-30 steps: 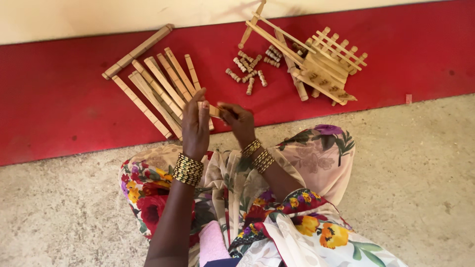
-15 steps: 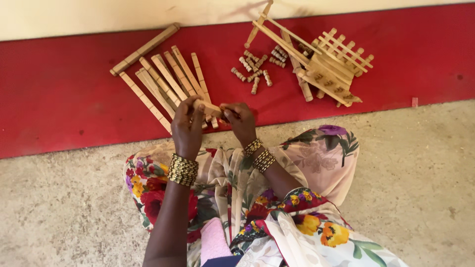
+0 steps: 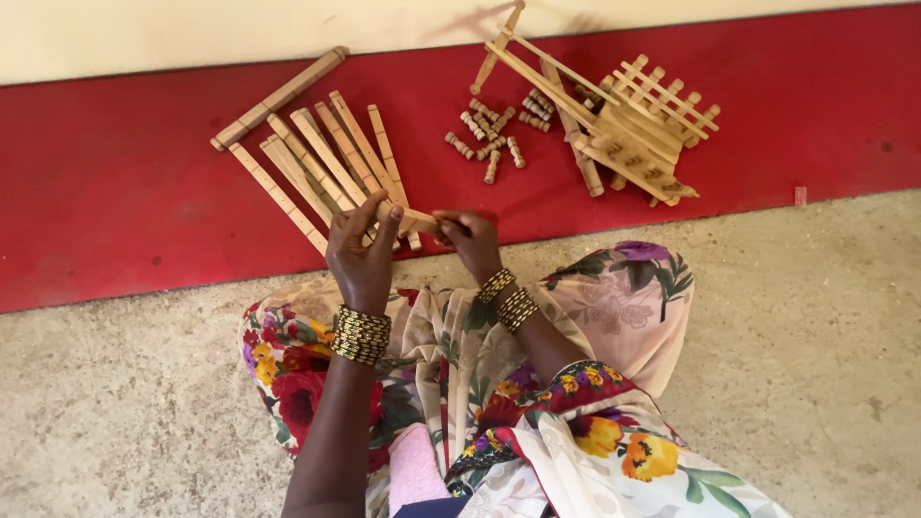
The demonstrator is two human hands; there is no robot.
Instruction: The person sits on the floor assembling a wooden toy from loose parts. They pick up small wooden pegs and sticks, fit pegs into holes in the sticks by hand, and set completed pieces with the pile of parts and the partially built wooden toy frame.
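While both the left hand (image 3: 360, 251) and right hand (image 3: 470, 240) pinch one short wooden slat (image 3: 411, 219), uneven pressure could drop it among the loose slats (image 3: 317, 163).

I'm counting two hands: left hand (image 3: 360, 251) and right hand (image 3: 470, 238), sharing one short wooden piece (image 3: 411, 220). I'm seeing roughly seven loose wooden slats (image 3: 326, 158) fanned on the red strip (image 3: 115, 173), plus one longer slat (image 3: 278, 98) lying across their top. I'm getting about a dozen small wooden pegs (image 3: 494, 134); overlap is blocking an exact count. One partly assembled wooden frame (image 3: 624, 129). Two stacks of bangles (image 3: 361, 335), one per wrist.
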